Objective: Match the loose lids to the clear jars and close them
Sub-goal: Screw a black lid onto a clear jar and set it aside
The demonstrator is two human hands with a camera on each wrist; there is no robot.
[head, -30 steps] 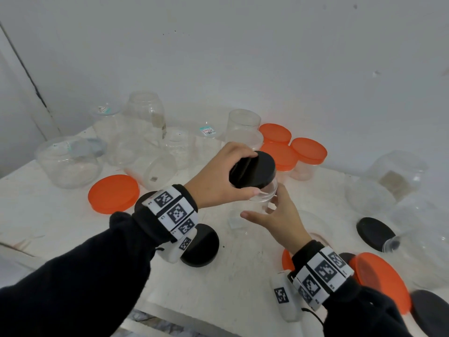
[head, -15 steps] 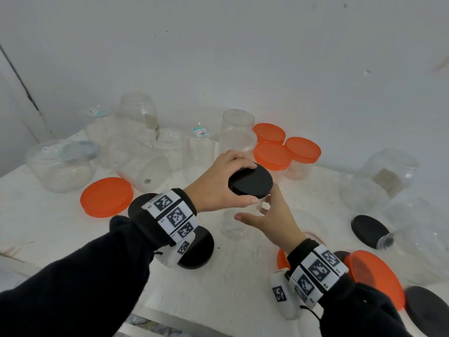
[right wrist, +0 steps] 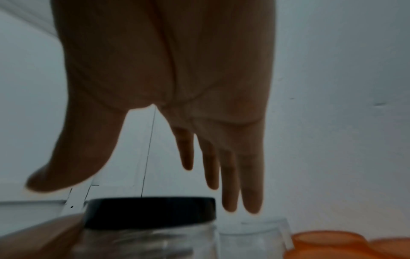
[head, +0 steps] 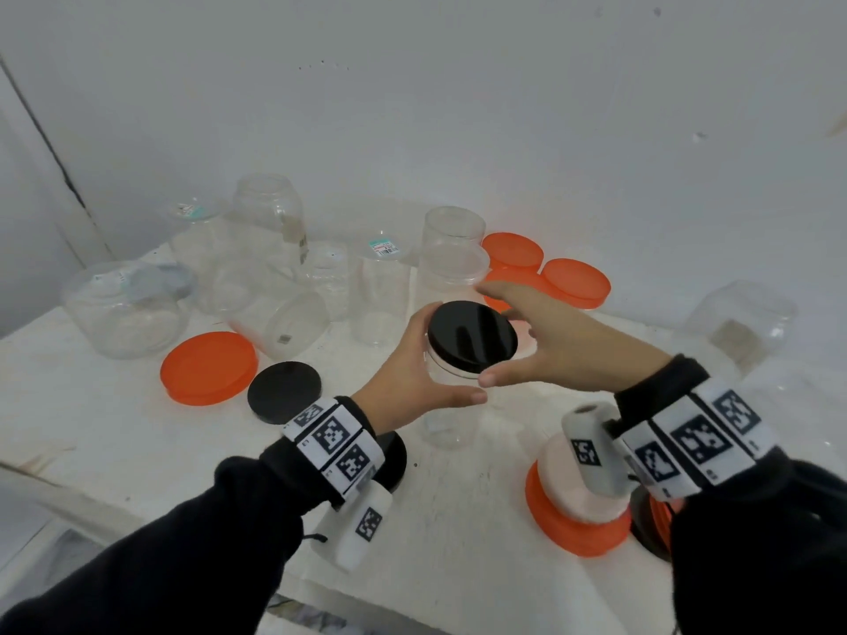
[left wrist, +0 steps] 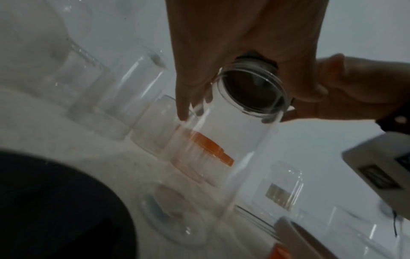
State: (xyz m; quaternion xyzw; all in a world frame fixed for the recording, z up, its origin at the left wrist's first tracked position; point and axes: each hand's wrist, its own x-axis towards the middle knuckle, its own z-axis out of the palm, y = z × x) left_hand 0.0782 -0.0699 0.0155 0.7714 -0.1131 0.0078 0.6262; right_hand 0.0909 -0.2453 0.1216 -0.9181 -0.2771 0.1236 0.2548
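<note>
A clear jar stands mid-table with a black lid sitting on its mouth. My left hand grips the jar just under the lid, thumb in front and fingers behind. My right hand is spread around the lid from the right, thumb near the front rim and fingers at the back. In the right wrist view the straight fingers hover above and behind the lid without touching it. The left wrist view shows the jar in my left hand's curled fingers.
Loose on the white table lie an orange lid and a black lid. Several open clear jars crowd the back left. Orange-lidded jars stand behind. An orange-lidded container sits under my right wrist; a large jar far right.
My left hand has gone from the black lid down to the jar's neck. My right hand has let go of the jar and risen to the lid, fingers spread.
</note>
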